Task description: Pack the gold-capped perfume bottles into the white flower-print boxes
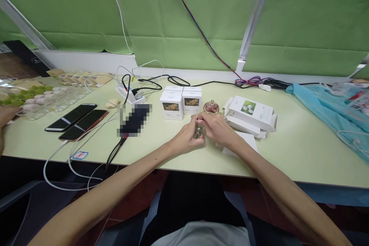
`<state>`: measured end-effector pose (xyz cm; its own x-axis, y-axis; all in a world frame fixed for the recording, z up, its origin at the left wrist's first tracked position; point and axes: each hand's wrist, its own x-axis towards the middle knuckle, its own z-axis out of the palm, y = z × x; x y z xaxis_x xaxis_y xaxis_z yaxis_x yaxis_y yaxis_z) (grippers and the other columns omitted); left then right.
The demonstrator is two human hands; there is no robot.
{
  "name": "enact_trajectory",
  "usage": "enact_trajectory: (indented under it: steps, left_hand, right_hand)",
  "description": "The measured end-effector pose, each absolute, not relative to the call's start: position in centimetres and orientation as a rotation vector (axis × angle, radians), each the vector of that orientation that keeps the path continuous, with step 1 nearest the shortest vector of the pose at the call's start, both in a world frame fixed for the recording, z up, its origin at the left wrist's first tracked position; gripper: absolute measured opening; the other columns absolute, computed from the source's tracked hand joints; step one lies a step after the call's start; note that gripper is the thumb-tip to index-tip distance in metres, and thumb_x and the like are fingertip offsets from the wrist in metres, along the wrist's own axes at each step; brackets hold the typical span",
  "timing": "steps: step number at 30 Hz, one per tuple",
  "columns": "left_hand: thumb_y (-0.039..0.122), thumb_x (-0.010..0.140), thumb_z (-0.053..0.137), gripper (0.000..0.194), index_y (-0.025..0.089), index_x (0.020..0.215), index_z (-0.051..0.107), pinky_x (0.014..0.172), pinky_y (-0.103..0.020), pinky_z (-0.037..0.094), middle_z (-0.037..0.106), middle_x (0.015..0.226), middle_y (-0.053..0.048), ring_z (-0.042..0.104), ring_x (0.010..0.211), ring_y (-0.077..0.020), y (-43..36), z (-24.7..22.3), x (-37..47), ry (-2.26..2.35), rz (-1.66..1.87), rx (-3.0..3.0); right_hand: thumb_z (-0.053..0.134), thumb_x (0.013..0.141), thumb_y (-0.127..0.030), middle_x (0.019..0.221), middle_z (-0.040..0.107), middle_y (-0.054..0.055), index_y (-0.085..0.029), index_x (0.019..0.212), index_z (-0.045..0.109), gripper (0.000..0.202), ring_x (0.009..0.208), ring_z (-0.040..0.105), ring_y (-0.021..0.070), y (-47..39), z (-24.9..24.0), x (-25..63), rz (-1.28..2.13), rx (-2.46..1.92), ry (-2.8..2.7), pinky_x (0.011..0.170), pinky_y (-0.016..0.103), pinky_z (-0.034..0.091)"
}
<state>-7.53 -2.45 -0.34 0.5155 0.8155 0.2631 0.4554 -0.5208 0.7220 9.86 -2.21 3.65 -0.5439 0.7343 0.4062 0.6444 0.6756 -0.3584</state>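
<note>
Near the front of the table, a small clear glass bottle (198,131) is between my two hands. My left hand (186,135) is closed around its side. At the bottle's top, the bent fingers of my right hand (215,126) are closed on it, hiding the neck and any cap. Just behind my right hand lies a round clear glass item (211,107) with reddish contents and gold-coloured trim. White cube-shaped boxes (173,104) with a flower picture stand behind my left hand. To the right are opened white cartons (248,108) with loose flaps.
Two phones (72,117) and a pixelated dark device (135,120) lie left, with cables trailing over the front edge. A power strip (131,95) stands behind them. Egg-like items in trays (40,100) and another person's arm (8,115) are far left. Blue cloth (325,111) covers the right.
</note>
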Motion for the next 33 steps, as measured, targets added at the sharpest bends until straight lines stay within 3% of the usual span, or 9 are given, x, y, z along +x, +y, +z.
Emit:
enact_trajectory:
  steps: [9,15,17,21,23,28,30,33]
  left_hand:
    - [0.019,0.078,0.057,0.058,0.02,0.132,0.035,0.071,-0.031,0.045,0.058,0.096,-0.002,0.057,0.079,-0.0174,-2.4,-0.5,-7.7,1.031,0.805,2.205]
    - [0.025,0.079,0.065,0.059,0.021,0.132,0.04,0.094,-0.04,0.05,0.057,0.131,-0.013,0.061,0.116,-0.0281,-2.9,-0.4,-6.9,0.953,0.994,2.259]
    - [0.029,0.077,0.069,0.063,0.022,0.134,0.041,0.094,-0.04,0.05,0.056,0.134,-0.013,0.061,0.118,-0.0297,-3.2,-0.1,-6.7,0.974,1.003,2.248]
    - [0.03,0.082,0.064,0.057,0.02,0.133,0.041,0.066,-0.031,0.047,0.066,0.109,-0.007,0.065,0.078,-0.0204,-3.5,0.0,-7.0,1.125,0.875,2.15]
    - [0.026,0.084,0.061,0.046,0.02,0.127,0.046,0.061,-0.029,0.043,0.065,0.101,-0.005,0.061,0.071,-0.0172,-3.6,0.0,-7.1,1.144,0.855,2.132]
    - [0.02,0.084,0.058,0.018,0.019,0.101,0.057,0.081,-0.032,0.051,0.062,0.111,-0.008,0.062,0.098,-0.021,-3.4,0.1,-7.1,0.961,0.972,2.139]
    - [0.021,0.085,0.059,0.018,0.019,0.103,0.058,0.088,-0.035,0.052,0.063,0.109,-0.008,0.062,0.103,-0.0227,-3.4,0.3,-7.1,0.899,0.999,2.111]
    - [0.024,0.086,0.06,0.021,0.017,0.106,0.059,0.085,-0.036,0.053,0.067,0.103,-0.008,0.064,0.096,-0.0233,-3.5,0.3,-7.3,0.935,0.962,2.066]
  right_hand:
    - [0.042,0.103,-0.017,0.089,0.07,0.009,-0.017,0.094,0.057,0.018,0.076,0.061,0.0192,-1.8,4.1,10.4,0.267,-1.005,-2.401,0.07,0.03,0.04]
    - [0.042,0.103,-0.018,0.097,0.072,0.012,-0.014,0.097,0.061,0.021,0.087,0.065,0.022,-3.1,5.3,9.9,0.228,-1.178,-2.426,0.073,0.031,0.042]
    - [0.042,0.104,-0.019,0.099,0.072,0.013,-0.014,0.1,0.063,0.021,0.088,0.066,0.0231,-3.5,5.8,9.8,0.164,-1.238,-2.449,0.073,0.032,0.042]
    - [0.043,0.105,-0.025,0.101,0.071,0.016,-0.012,0.107,0.063,0.024,0.083,0.068,0.0255,-4.1,6.8,9.4,-0.009,-1.358,-2.547,0.065,0.032,0.039]
    - [0.042,0.106,-0.032,0.101,0.071,0.017,-0.012,0.109,0.063,0.029,0.08,0.068,0.0264,-4.2,7.2,9.1,-0.091,-1.4,-2.596,0.061,0.032,0.036]
    - [0.035,0.108,-0.045,0.086,0.071,0.016,-0.012,0.105,0.063,0.043,0.071,0.066,0.0263,-3.8,7.2,8.5,-0.165,-1.373,-2.651,0.058,0.032,0.03]
    - [0.032,0.108,-0.044,0.081,0.071,0.015,-0.013,0.101,0.064,0.046,0.069,0.065,0.0255,-3.5,6.7,8.5,-0.14,-1.332,-2.657,0.058,0.032,0.027]
    - [0.032,0.109,-0.041,0.078,0.071,0.012,-0.015,0.088,0.066,0.048,0.066,0.062,0.0224,-3.0,5.9,8.5,-0.053,-1.294,-2.624,0.058,0.032,0.024]
